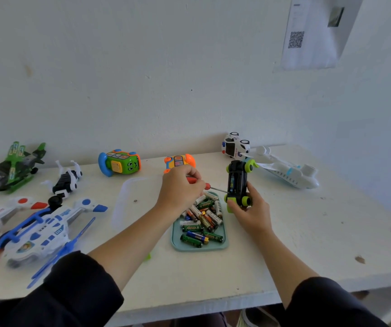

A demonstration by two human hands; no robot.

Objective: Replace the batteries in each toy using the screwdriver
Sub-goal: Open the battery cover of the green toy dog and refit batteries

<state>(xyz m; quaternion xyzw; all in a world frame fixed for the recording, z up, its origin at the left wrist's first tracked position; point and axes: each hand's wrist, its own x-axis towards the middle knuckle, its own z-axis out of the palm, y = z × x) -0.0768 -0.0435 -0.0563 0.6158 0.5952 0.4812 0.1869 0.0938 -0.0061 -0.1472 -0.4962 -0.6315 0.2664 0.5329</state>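
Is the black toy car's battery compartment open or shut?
Open: batteries show in the underside of the black toy car, where the screwdriver tip points.

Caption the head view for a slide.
Left hand drives a red screwdriver into a black toy car held by the right hand.

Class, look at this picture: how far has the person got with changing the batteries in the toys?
Done: cannot tell for any toy; none shows an open compartment. In hand: the right hand holds the black car underside out, and the left hand points the screwdriver at its underside. Left: the batteries lie in the tray; the green helicopter, white plane and other toys wait untouched.
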